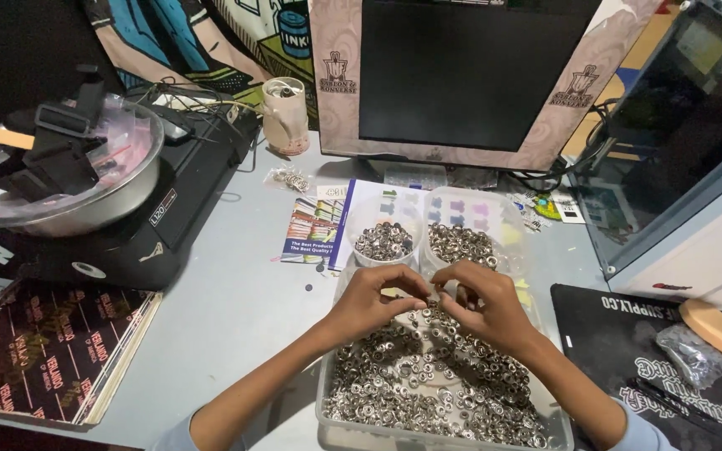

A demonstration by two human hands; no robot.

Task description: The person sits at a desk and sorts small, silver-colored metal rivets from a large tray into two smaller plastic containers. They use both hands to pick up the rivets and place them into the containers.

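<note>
Now — hands: left hand (369, 299) and right hand (482, 302) pinch, seemingly, one small snap between fingertips
Snaps tray (333, 399): directly beneath — equally near both

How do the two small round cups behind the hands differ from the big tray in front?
The small round cups stand beyond the hands; the clear rectangular tray lies nearest the camera. The cups are small and round, the tray wide and shallow. Both hands, left and right, work over the tray, not the cups. All hold small silver metal rings.

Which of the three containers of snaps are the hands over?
The big rectangular tray nearest the person; both hands, left hand and right hand, are above it. The two small round cups sit behind, untouched.
</note>
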